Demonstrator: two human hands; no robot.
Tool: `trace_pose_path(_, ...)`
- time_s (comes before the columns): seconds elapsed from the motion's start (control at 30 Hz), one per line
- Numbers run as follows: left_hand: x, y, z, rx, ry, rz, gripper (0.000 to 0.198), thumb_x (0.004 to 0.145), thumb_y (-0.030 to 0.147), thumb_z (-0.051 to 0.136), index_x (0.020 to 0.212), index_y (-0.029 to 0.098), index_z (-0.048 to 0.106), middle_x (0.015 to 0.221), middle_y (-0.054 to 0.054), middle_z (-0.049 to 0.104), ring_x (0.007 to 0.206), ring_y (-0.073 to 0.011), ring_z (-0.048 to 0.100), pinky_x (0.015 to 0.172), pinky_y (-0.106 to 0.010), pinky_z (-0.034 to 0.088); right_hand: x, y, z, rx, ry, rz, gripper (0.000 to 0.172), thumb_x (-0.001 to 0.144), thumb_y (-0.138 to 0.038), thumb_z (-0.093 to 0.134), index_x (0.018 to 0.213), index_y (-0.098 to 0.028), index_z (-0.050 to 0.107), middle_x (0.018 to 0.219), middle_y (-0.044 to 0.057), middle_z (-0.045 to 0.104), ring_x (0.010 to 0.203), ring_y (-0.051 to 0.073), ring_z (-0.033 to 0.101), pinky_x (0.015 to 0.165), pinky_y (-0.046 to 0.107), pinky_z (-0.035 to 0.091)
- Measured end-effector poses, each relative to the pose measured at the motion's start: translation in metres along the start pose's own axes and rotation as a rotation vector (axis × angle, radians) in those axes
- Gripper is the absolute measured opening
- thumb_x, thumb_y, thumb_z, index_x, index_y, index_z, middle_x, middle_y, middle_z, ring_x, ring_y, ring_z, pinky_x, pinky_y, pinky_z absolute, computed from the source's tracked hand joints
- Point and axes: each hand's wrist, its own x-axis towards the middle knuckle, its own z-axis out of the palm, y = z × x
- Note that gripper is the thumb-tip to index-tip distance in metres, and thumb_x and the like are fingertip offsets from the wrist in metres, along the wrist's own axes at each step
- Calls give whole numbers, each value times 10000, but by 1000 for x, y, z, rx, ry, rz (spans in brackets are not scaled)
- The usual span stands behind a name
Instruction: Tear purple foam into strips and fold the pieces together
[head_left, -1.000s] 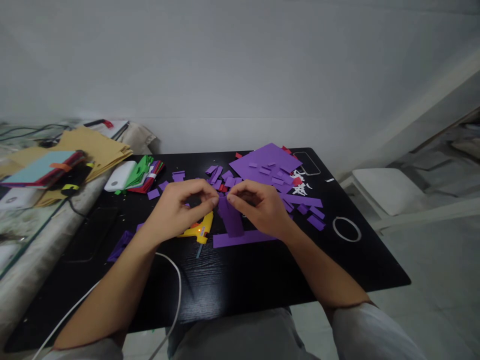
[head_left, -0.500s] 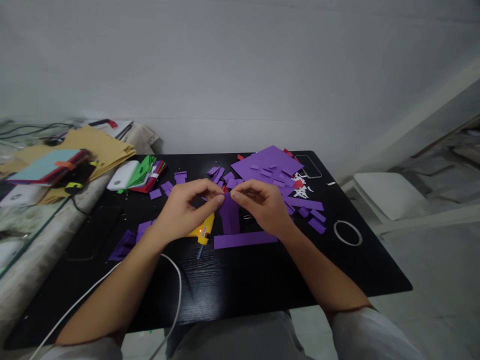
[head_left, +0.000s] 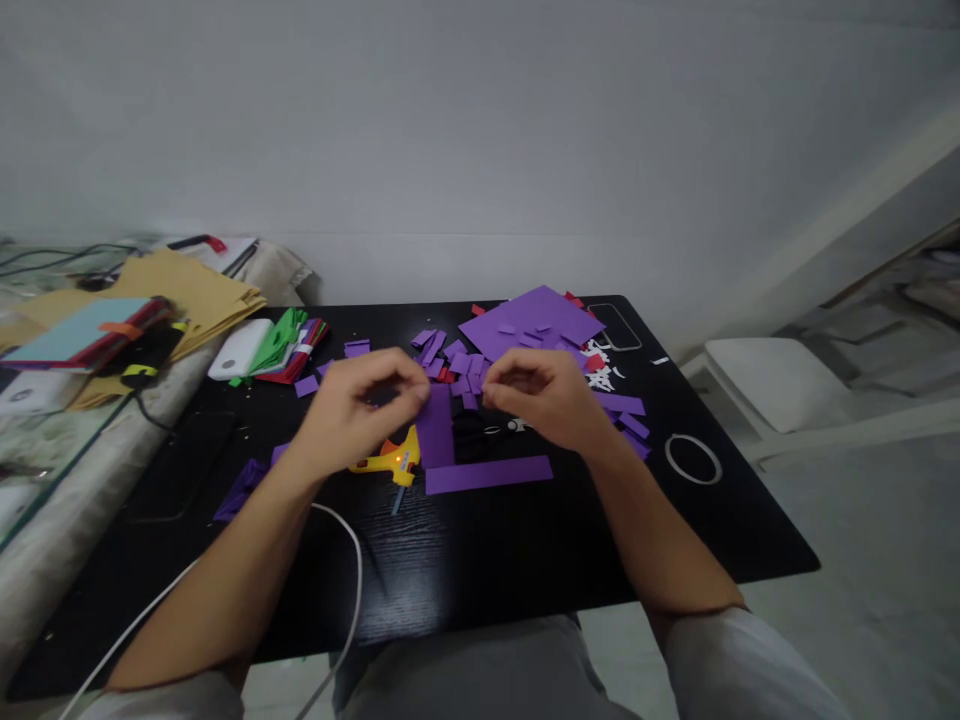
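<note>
Between the thumb and fingers of my left hand (head_left: 375,405) hangs a purple paper strip (head_left: 436,425), held by its top edge. My right hand (head_left: 541,395) is apart from the strip, to its right, with its fingertips pinched together; whatever is in them, if anything, is too small to make out. A second purple strip (head_left: 487,475) lies flat just below. The yellow glue gun (head_left: 396,460), its small orange light lit, lies under my left hand. Scissors (head_left: 480,432) with dark handles lie between my hands, partly hidden by the right one.
Small purple paper pieces (head_left: 466,370) are scattered behind my hands, near a large purple sheet (head_left: 536,315). At right lies a pale ring (head_left: 694,460). A white cable (head_left: 358,570) crosses the front left. Green cloth-like bundles (head_left: 279,340) and brown envelopes (head_left: 191,300) sit at left.
My hands have moved apart. My left hand has shifted slightly left with the purple strip, and my right hand has let go of its edge and moved right, uncovering the scissors.
</note>
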Motion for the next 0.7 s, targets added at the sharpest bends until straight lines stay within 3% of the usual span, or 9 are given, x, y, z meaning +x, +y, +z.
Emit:
trace_pose_path(0.1, 0, 0, -3, -25, 19, -11, 111, 897, 234, 699, 794, 192, 705, 718, -2, 692, 659, -132, 606, 647, -252, 482, 1, -2, -3, 54, 84, -7, 131, 839, -294, 806, 795, -193, 735, 719, 6, 722, 674, 141, 682, 652, 277, 575)
trace_pose_path(0.27, -1, 1, 6, -11, -53, -13, 123, 909, 255, 691, 809, 188, 717, 725, -6, 702, 662, -136, 616, 645, -254, 487, -3, -3, 13, 91, 3, -43, 168, 880, -362, 797, 918, -204, 754, 889, 36, 763, 824, 166, 732, 802, 314, 628)
trace_pose_path(0.53, -1, 1, 13, -3, -152, 16, 105, 882, 188, 668, 782, 195, 701, 701, 7, 691, 631, -130, 622, 636, -249, 503, -5, 1, 20, -21, -95, -33, 42, 848, -215, 748, 844, -194, 711, 785, -3, 719, 708, 133, 675, 697, 271, 580)
trace_pose_path(0.7, -2, -1, 4, 26, -226, 77, 104, 886, 136, 659, 815, 198, 703, 749, 12, 703, 672, -117, 627, 673, -234, 493, -5, -6, 10, -62, -193, 34, 40, 828, -201, 733, 812, -188, 699, 727, -14, 701, 657, 122, 654, 633, 253, 541)
